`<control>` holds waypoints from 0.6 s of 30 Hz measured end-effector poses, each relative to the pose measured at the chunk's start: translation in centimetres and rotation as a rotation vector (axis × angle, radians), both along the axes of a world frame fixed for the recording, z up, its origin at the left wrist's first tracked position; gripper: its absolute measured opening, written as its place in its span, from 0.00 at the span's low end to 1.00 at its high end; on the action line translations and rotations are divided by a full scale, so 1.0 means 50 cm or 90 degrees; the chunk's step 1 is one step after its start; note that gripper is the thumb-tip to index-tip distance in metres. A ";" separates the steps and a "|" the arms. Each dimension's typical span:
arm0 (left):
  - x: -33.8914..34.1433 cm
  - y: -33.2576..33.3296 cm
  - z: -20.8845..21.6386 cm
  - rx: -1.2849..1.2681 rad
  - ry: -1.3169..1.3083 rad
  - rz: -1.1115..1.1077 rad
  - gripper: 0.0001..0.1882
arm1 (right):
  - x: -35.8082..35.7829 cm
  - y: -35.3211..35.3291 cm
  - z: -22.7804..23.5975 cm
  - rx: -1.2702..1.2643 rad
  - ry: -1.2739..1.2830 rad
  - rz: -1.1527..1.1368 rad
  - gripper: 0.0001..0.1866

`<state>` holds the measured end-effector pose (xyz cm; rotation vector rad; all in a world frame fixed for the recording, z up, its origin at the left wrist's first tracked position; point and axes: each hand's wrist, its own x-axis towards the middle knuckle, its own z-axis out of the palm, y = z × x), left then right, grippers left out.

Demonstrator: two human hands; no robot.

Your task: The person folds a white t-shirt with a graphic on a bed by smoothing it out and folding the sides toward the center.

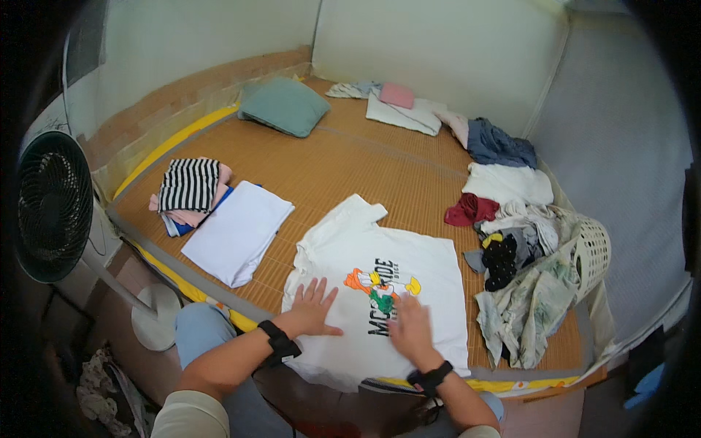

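A white T-shirt [438,292] with a printed cartoon duck and dark lettering lies spread on the bamboo mat, its collar side to the left and its lower hem to the right. My left hand [312,310] rests flat on the shirt near its left edge, fingers spread. Over the print's lower part is my right hand [412,328], fingers stretched forward and slightly smeared by motion. Neither hand grips the cloth. Left of the shirt lies a folded white garment [237,230], beside a small pile topped by a black-and-white striped garment [188,186].
A white laundry basket [593,252] lies tipped on the right, with rumpled clothes [526,306] spilling out. A green pillow [285,107] and more clothes [504,144] lie farther back. On the left stands a fan [55,204]. The bamboo mat [343,164] has a yellow-edged border.
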<state>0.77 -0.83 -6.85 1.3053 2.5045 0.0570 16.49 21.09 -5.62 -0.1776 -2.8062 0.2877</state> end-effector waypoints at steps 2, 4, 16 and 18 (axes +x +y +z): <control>0.000 -0.002 0.000 0.017 0.021 -0.002 0.59 | 0.003 -0.022 -0.017 0.054 -0.032 0.030 0.30; 0.007 0.014 0.001 0.019 0.007 -0.004 0.59 | 0.003 0.022 -0.035 0.014 -0.057 0.000 0.31; 0.009 0.013 0.003 0.018 0.026 0.004 0.59 | -0.003 0.093 0.005 -0.050 0.072 -0.033 0.25; 0.010 -0.003 -0.005 0.011 0.017 0.011 0.59 | -0.023 -0.043 0.096 -0.117 0.002 0.135 0.26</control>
